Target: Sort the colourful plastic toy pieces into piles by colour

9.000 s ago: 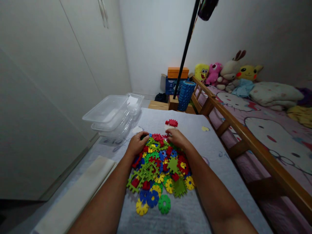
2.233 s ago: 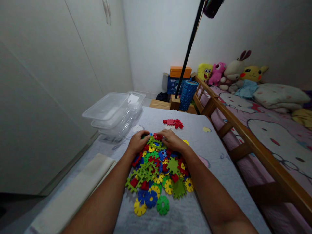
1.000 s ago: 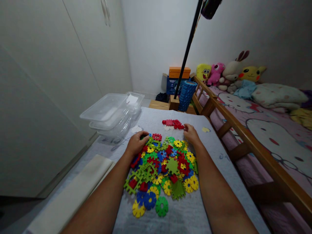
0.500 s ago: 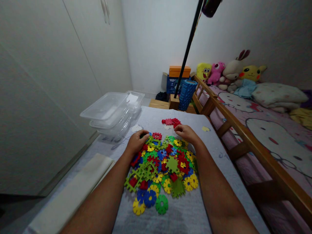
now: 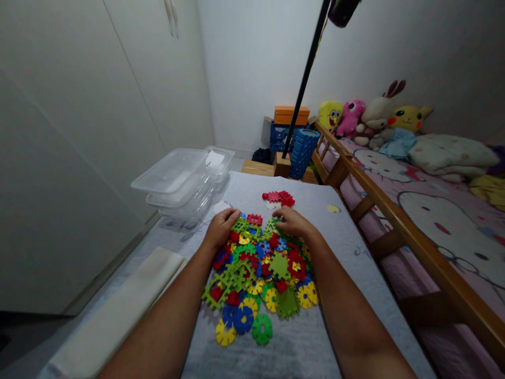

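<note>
A heap of plastic building pieces (image 5: pixel 256 266) in green, red, yellow and blue lies on the cloth-covered table. My left hand (image 5: pixel 221 228) rests against the heap's far left edge, its fingers loosely bent and apart from the thumb. Over the far right part of the heap is my right hand (image 5: pixel 294 223), with fingers and thumb apart. Its fingertips are close to a light green triangular piece (image 5: pixel 271 226); whether they touch it is unclear. Beyond the heap sits a small group of red pieces (image 5: pixel 280 197). A pink-red square piece (image 5: pixel 254 219) lies between my hands.
Stacked clear plastic containers (image 5: pixel 177 184) stand at the table's far left. A folded pale cloth or board (image 5: pixel 118 310) lies along the left side. To the right runs the bed's wooden rail (image 5: pixel 379 221). A black pole (image 5: pixel 302 89) rises behind the table.
My right hand has moved left and nearer, away from the red group and over the heap's far edge. My left hand has stayed almost still.
</note>
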`<state>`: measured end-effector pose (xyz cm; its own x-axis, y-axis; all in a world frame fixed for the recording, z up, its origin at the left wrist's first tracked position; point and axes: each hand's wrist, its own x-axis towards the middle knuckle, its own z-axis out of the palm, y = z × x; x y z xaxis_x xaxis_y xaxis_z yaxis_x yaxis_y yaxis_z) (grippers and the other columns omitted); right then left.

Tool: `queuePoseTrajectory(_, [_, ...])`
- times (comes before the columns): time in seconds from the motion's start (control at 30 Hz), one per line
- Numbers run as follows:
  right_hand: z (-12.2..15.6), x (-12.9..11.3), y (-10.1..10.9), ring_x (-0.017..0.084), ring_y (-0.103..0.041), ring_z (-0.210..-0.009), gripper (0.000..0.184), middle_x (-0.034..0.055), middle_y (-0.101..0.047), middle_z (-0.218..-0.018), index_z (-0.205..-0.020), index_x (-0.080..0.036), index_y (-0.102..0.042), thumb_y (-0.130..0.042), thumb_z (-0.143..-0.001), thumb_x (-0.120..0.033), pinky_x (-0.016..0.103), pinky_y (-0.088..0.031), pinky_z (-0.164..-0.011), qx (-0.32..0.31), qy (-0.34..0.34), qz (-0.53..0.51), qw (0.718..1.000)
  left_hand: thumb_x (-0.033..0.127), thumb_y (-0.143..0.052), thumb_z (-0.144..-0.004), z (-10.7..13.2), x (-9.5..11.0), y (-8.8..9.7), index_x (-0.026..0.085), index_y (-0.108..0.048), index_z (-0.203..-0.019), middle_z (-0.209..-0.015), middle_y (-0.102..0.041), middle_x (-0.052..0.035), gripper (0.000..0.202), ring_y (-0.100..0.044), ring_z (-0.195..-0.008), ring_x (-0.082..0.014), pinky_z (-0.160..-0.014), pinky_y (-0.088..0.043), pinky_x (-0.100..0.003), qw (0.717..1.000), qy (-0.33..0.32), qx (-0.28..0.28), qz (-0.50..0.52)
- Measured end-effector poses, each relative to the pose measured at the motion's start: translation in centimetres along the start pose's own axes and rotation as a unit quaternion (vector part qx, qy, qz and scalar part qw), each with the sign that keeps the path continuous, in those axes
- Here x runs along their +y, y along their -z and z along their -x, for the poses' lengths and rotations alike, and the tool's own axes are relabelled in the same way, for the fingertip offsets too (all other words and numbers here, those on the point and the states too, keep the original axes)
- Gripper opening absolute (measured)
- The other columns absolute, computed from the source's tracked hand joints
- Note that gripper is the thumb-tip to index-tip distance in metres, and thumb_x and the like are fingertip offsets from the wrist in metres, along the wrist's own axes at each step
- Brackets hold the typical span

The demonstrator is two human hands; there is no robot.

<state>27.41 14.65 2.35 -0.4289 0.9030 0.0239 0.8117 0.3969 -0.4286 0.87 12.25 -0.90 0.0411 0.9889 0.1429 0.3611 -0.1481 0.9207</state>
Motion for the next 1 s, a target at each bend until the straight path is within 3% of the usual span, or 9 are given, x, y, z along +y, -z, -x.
queuePoseTrajectory(0.13, [0.0, -0.6, -0.2, 0.021, -0.057, -0.09, 0.02, 0.007, -0.067, -0.092, -0.093, -0.017, -0.073, -0.073, -0.073, -0.017, 0.033, -0.043, -0.088, -0.009, 0.032, 0.003, 0.999, 0.06, -0.051, -0.085, 0.0, 0.1, 0.0, 0.018, -0.073, -0.093, -0.09, -0.075, -0.0047, 0.048, -0.066, -0.092, -0.0241, -0.084, -0.05, -0.033, 1.0, -0.003, -0.004, -0.02])
queuePoseTrajectory(0.27, [0.0, -0.6, -0.4, 0.018, -0.053, -0.086, 0.023, 0.0034, -0.063, -0.089, -0.087, -0.017, -0.065, -0.077, -0.067, -0.016, 0.028, -0.041, -0.08, -0.003, 0.011, -0.022, 1.0, 0.058, -0.051, -0.086, 0.1, 0.2, -0.1, 0.018, -0.074, -0.094, -0.09, -0.075, -0.0042, 0.047, -0.066, -0.091, -0.0238, -0.084, -0.05, -0.032, 0.999, -0.003, -0.001, -0.036])
queuePoseTrajectory(0.37, [0.0, -0.6, -0.4, 0.013, -0.049, -0.072, 0.026, -0.003, -0.057, -0.078, -0.084, -0.018, -0.056, -0.075, -0.066, -0.016, 0.024, -0.037, -0.065, -0.016, -0.018, -0.102, 0.994, 0.058, -0.05, -0.086, 0.2, 0.2, -0.1, 0.018, -0.074, -0.095, -0.09, -0.075, -0.0041, 0.048, -0.066, -0.09, -0.0235, -0.082, -0.05, -0.032, 0.999, -0.004, -0.003, -0.032])
queuePoseTrajectory(0.5, [0.2, -0.2, 0.7, 0.01, -0.043, -0.06, 0.023, -0.0082, -0.047, -0.065, -0.078, -0.021, -0.049, -0.069, -0.067, -0.023, 0.022, -0.033, -0.055, -0.023, -0.034, -0.261, 0.964, 0.058, -0.05, -0.088, 0.1, 0.1, -0.1, 0.018, -0.073, -0.094, -0.092, -0.075, -0.0039, 0.047, -0.066, -0.09, -0.023, -0.081, -0.049, -0.031, 0.999, -0.008, -0.006, -0.031])
queuePoseTrajectory(0.6, [0.9, 1.4, 2.2, 0.009, -0.048, -0.058, 0.025, -0.0073, -0.05, -0.064, -0.075, -0.02, -0.05, -0.071, -0.065, -0.031, 0.022, -0.038, -0.054, 0.055, -0.05, -0.343, 0.937, 0.057, -0.05, -0.088, 0.1, 0.1, 0.0, 0.018, -0.073, -0.094, -0.093, -0.075, -0.004, 0.046, -0.066, -0.09, -0.0227, -0.081, -0.049, -0.031, 0.999, -0.012, -0.009, -0.033])
queuePoseTrajectory(0.67, [1.5, 3.5, 3.1, 0.01, -0.054, -0.057, 0.027, -0.0059, -0.054, -0.064, -0.074, -0.021, -0.051, -0.072, -0.064, -0.034, 0.022, -0.042, -0.053, 0.152, -0.093, -0.381, 0.907, 0.058, -0.051, -0.087, 0.2, 0.1, -0.1, 0.018, -0.073, -0.095, -0.093, -0.075, -0.0041, 0.047, -0.066, -0.089, -0.0227, -0.081, -0.049, -0.031, 0.999, -0.01, -0.008, -0.032])
queuePoseTrajectory(0.83, [3.0, 9.7, 3.5, 0.013, -0.065, -0.059, 0.03, -0.006, -0.054, -0.063, -0.069, -0.021, -0.048, -0.076, -0.059, -0.025, 0.021, -0.052, -0.052, 0.411, -0.218, -0.448, 0.763, 0.057, -0.053, -0.086, 0.1, 0.1, -0.1, 0.018, -0.073, -0.093, -0.089, -0.074, -0.0036, 0.045, -0.066, -0.087, -0.0226, -0.081, -0.049, -0.032, 0.999, -0.016, -0.01, -0.033])
queuePoseTrajectory(0.93, [3.4, 12.5, 2.5, 0.012, -0.065, -0.058, 0.029, -0.0058, -0.056, -0.062, -0.068, -0.021, -0.049, -0.076, -0.059, -0.02, 0.02, -0.053, -0.051, 0.48, -0.271, -0.448, 0.704, 0.057, -0.054, -0.086, 0.1, -0.1, -0.1, 0.018, -0.073, -0.091, -0.089, -0.074, -0.0037, 0.043, -0.067, -0.087, -0.0227, -0.082, -0.049, -0.032, 0.999, -0.022, -0.009, -0.039])
queuePoseTrajectory(1.0, [3.6, 13.9, 1.8, 0.013, -0.064, -0.057, 0.026, -0.0054, -0.057, -0.062, -0.069, -0.021, -0.052, -0.076, -0.06, -0.021, 0.022, -0.053, -0.051, 0.491, -0.302, -0.421, 0.7, 0.057, -0.054, -0.085, 0.1, -0.2, -0.1, 0.019, -0.073, -0.092, -0.09, -0.074, -0.0038, 0.043, -0.067, -0.089, -0.0231, -0.083, -0.05, -0.032, 0.999, -0.023, -0.011, -0.039])
